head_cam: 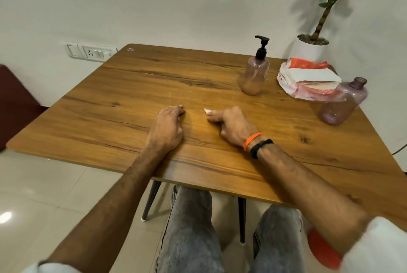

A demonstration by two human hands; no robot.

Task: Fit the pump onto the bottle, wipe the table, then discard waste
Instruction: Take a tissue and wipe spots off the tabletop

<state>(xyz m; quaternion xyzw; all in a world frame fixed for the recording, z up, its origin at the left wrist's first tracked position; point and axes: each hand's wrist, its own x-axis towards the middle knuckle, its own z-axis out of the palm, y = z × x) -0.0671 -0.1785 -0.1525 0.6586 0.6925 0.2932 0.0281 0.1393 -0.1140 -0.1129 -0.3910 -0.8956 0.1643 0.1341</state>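
A pinkish translucent bottle [255, 76] stands upright at the back right of the wooden table [132, 100], with a black pump [262, 46] seated on its neck. A second purple-tinted bottle [343, 103] with no cap stands at the right edge. My left hand [167, 130] and my right hand [234, 126] rest palm down in the table's middle, fingers curled under, holding nothing I can make out. A small white spot shows at my right index fingertip; I cannot tell what it is. The pump bottle is well beyond my right hand.
An opened pack of white tissues in red-and-white wrap [308, 78] lies between the two bottles. A white plant pot [310, 49] stands behind it in the corner. A maroon seat [15, 100] sits left of the table, and an orange object [321, 248] lies on the floor by my right leg.
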